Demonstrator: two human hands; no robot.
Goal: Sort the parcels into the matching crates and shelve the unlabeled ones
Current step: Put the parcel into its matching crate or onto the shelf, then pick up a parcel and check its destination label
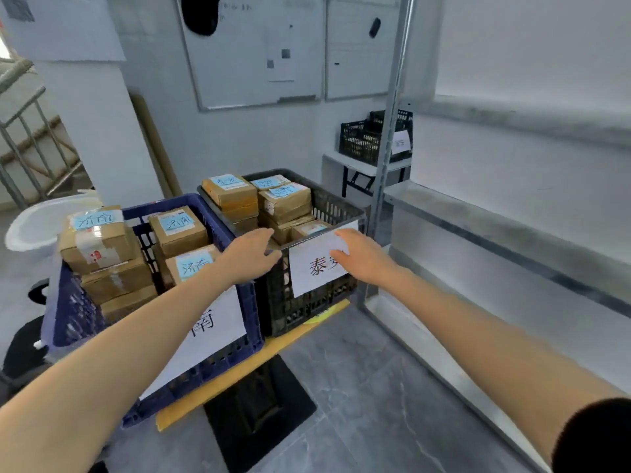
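— Two crates ahead of us. The black crate point(307, 308) of taped cardboard parcels point(285, 199) lies straight before both hands, its long axis running away from us.
— Our left hand point(252, 254) reaches its near-left corner; our right hand point(362, 257), nearer, lies on its paper sign point(307, 278). Both uncurled, gripping nothing.
— We judge a two-handed lift: rigid latticed plastic, blue crate point(78, 322) touching its left side.

The left grip point(251, 254) sits at the near corner of the black crate point(307, 308), the right grip point(362, 256) over its paper sign point(314, 271), fingers fairly straight; the blue crate point(85, 319) stands just beside.
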